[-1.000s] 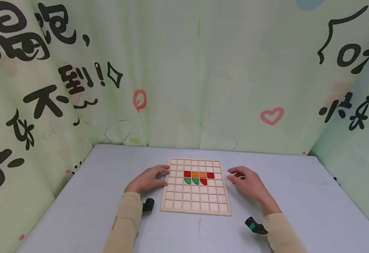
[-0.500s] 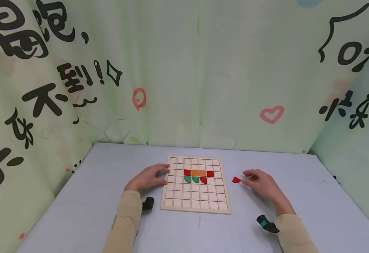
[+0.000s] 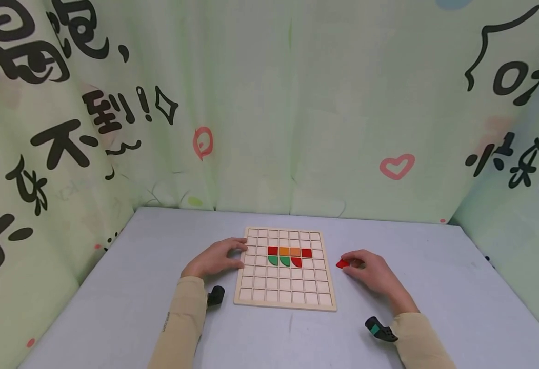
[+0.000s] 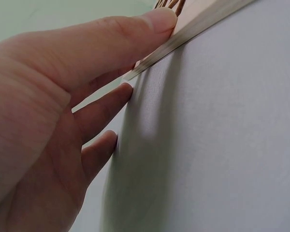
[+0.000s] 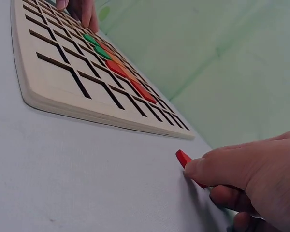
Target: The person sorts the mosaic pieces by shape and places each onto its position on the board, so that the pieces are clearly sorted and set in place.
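My right hand [image 3: 369, 270] pinches a red quarter-circle tile [image 3: 342, 264] between thumb and fingers, just off the right edge of a wooden grid board [image 3: 285, 307]. In the right wrist view, the red tile [image 5: 183, 158] is close to the tabletop, its far part covered by the thumb. My left hand [image 3: 215, 259] rests at the board's left edge, thumb and fingers spread and touching the frame. Set in the grid are a row of red tiles [image 3: 306, 252] and orange tiles [image 3: 284, 251]; below it are two green quarter-circles [image 3: 273, 261] and a red quarter-circle [image 3: 296, 262].
The board lies flat on a pale table [image 3: 291, 338], with bare tabletop on both sides. A printed curtain [image 3: 251, 102] hangs behind and at the sides. Each wrist wears a black camera mount, one of them on the right wrist [image 3: 380, 329].
My right hand drew back to the right, leaving the red quarter-circle tile in sight on the table, then came back left and took hold of it. The left hand stayed at the board.
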{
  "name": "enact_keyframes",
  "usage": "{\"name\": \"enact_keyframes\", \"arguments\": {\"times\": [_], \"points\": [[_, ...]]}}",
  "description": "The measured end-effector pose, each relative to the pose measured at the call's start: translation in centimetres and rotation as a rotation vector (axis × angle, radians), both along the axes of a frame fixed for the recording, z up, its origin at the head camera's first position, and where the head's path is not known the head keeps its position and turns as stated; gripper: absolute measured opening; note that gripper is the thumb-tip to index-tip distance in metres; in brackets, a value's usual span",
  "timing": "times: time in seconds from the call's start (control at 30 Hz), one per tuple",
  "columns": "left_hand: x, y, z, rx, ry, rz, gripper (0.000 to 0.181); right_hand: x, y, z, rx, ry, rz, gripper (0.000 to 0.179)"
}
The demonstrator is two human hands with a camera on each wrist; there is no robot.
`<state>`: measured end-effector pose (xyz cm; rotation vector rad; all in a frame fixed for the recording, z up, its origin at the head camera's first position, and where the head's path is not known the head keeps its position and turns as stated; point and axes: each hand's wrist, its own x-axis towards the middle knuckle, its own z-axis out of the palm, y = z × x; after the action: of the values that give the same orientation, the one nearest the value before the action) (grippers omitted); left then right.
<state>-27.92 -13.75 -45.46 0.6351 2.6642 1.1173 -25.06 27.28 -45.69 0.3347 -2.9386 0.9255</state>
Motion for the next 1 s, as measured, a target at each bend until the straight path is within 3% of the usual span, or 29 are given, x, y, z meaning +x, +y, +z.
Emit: {"name": "enact_keyframes", "arguments": {"times": [0.17,0.37,0.67,1.0], "points": [[0.03,0.02,-0.05,-0.007,0.000,0.004,0.039,0.03,-0.17,-0.27,0.009,0.010,-0.003,0.028],[0.12,0.08,0.03,-0.014,-0.008,0.012,0.040,0.00,-0.26,-0.12,0.038,0.031,0.049,0.032],[0.01,0.03,-0.09,-0.011,-0.006,0.007,0.040,0.00,-0.32,0.02,0.038,0.054,0.062,0.022],[-0.01,0.02,-0.18,-0.012,-0.007,0.020,0.040,-0.20,-0.27,-0.42,-0.002,0.077,-0.004,0.026]]}}
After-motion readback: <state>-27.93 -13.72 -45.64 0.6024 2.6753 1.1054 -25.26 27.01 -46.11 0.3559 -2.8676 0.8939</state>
